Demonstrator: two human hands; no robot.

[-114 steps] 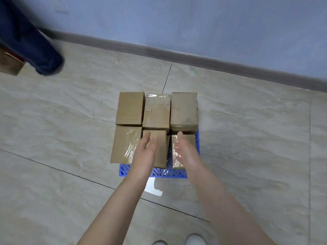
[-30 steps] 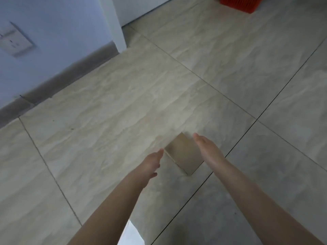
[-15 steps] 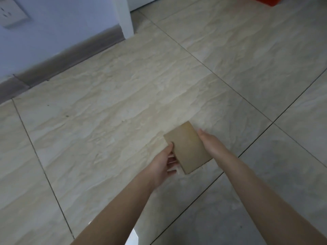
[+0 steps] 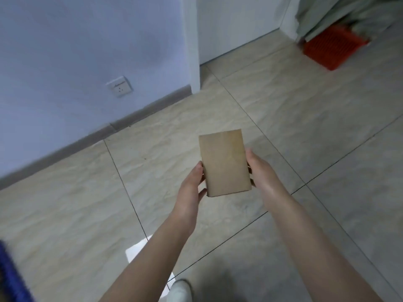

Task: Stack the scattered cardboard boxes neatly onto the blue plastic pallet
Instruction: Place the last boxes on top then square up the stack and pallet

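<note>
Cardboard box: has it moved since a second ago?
Yes: the cardboard box is up off the floor tiles where it lay, held between left hand and right hand.

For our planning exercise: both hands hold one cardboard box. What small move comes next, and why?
Probably turn left: left hand and right hand grip the cardboard box off the floor; a blurred blue edge, perhaps the pallet, shows lower left.

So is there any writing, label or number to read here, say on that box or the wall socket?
Nothing here can be read.
The cardboard box: plain brown face, no label or print.
The wall socket: a small mark above the holes, too blurred to read.
The red crate: no writing shows.
</note>
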